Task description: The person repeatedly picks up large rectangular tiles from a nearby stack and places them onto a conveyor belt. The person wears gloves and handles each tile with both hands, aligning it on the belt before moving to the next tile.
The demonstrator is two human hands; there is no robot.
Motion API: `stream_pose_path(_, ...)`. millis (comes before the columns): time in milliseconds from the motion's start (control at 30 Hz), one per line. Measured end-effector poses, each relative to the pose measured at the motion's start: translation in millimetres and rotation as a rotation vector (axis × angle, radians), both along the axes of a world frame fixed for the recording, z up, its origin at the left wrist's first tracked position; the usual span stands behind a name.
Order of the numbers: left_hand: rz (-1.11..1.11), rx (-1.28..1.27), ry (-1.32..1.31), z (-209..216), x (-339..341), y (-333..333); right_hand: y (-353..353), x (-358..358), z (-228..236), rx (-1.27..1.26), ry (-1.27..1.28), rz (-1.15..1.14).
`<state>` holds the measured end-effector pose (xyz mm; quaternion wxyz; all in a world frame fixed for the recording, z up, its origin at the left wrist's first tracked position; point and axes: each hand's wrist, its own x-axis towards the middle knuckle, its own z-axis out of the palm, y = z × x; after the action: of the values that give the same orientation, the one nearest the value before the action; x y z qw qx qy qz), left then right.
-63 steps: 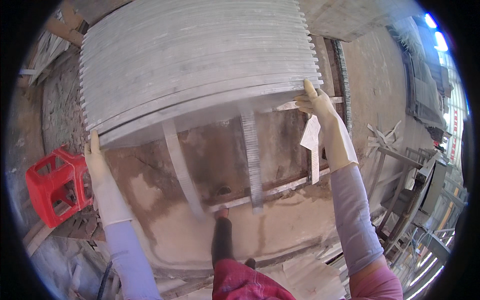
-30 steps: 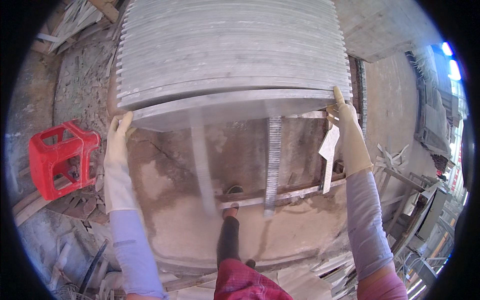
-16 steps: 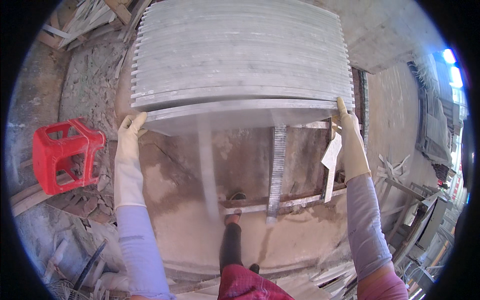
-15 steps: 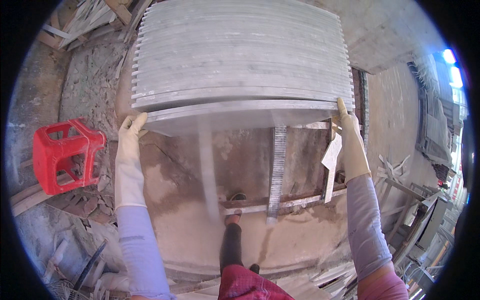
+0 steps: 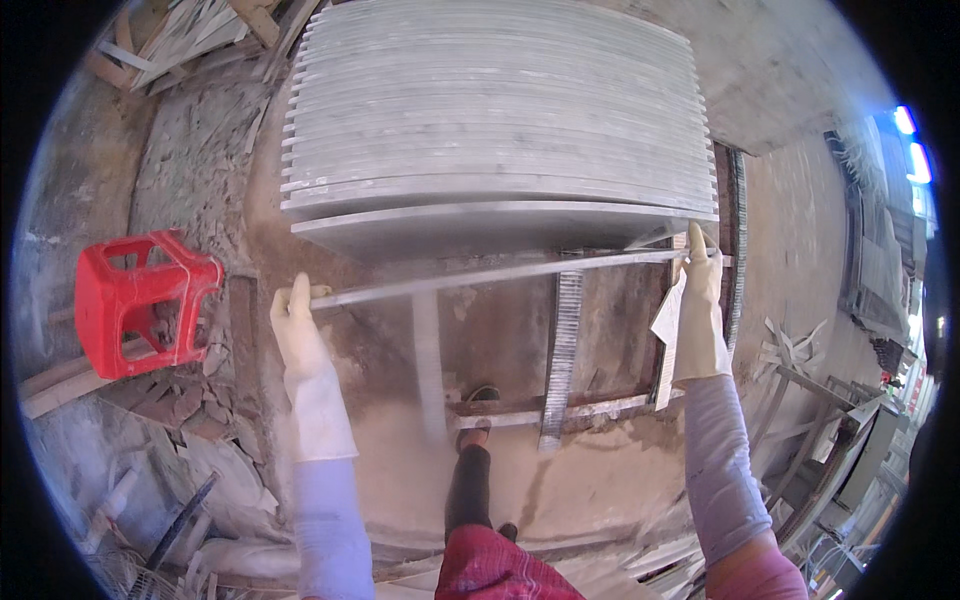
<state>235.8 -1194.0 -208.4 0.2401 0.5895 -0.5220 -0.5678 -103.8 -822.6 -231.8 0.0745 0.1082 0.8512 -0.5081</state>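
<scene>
A thin grey slab (image 5: 500, 272), seen nearly edge-on, spans between my two gloved hands, tilted with its left end nearer to me. My left hand (image 5: 305, 325), in a cream rubber glove, is closed on its left end. My right hand (image 5: 703, 295), gloved alike, grips the right end by the stack's near right corner. Just beyond, another slab (image 5: 470, 232) leans at the front of a large row of upright slabs (image 5: 500, 120), its top edge slightly apart from them. My right fingertips are close to that leaning slab's right end.
A red plastic stool (image 5: 105, 310) lies on its side at the left. Ribbed metal bars (image 5: 560, 365) and a crossbar form a frame on the dusty floor. A pale broken piece (image 5: 668, 320) stands by my right glove. Scrap and rubble (image 5: 200, 430) lie at lower left.
The front slab has come away from the stack toward me, its left end farther than its right. My left hand moved nearer and rightward; another slab behind is now exposed.
</scene>
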Motion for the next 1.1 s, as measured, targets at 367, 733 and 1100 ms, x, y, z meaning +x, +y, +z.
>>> stream_pose_path(367, -0.291, -0.273, 0.205, -24, 67, 48, 49, 67, -18, -0.736, -0.071, -0.260)
stream_pose_path(733, 0.271, 0.234, 0.189, 0, 129, 54, 115, 218, 45, -0.520, -0.021, -0.646)
stream_pose_path(1100, -0.307, 0.130, 0.039, 87, 147, 155, 284, 432, 160, -0.343, 0.177, -0.909)
